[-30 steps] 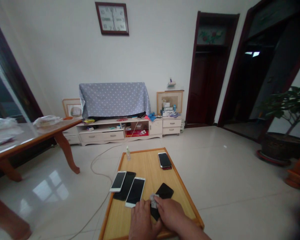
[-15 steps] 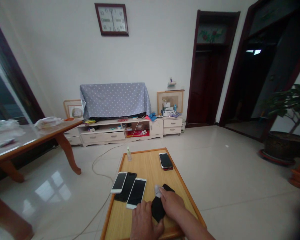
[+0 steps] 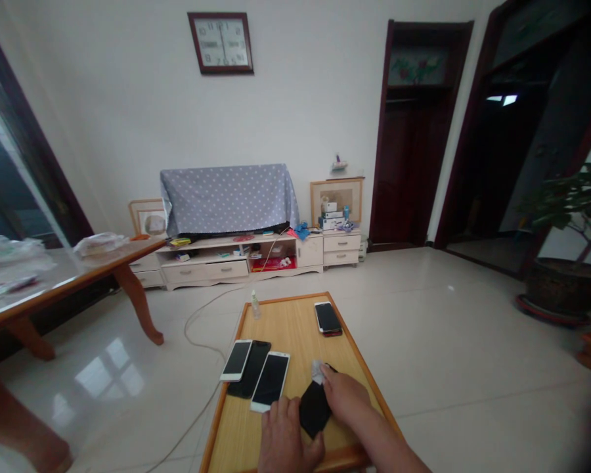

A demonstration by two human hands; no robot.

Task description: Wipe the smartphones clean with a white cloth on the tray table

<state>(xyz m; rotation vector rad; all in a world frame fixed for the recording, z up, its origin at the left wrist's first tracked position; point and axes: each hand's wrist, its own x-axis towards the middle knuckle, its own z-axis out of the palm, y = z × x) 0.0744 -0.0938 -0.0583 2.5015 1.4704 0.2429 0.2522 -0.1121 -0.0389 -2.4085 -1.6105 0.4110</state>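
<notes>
A black phone lies on the near part of a small wooden table. My left hand grips its near left edge, thumb at the near end and fingers along the side. My right hand is closed on a pale crumpled wipe and rests over the phone's right side, covering part of it. A dark edge shows just beyond my right fingers; whether it belongs to the same phone I cannot tell. Left of my hands lie a white phone, a black phone and another white phone overlapping it.
At the far right of the small table lies a white-framed phone, with a reddish edge beneath it. A small clear bottle stands at the far left corner. A cable runs over the floor beside the table. A larger table stands left.
The wipe and my right hand have shifted slightly to the right, uncovering more of the black phone's near part. My left hand keeps its hold.
</notes>
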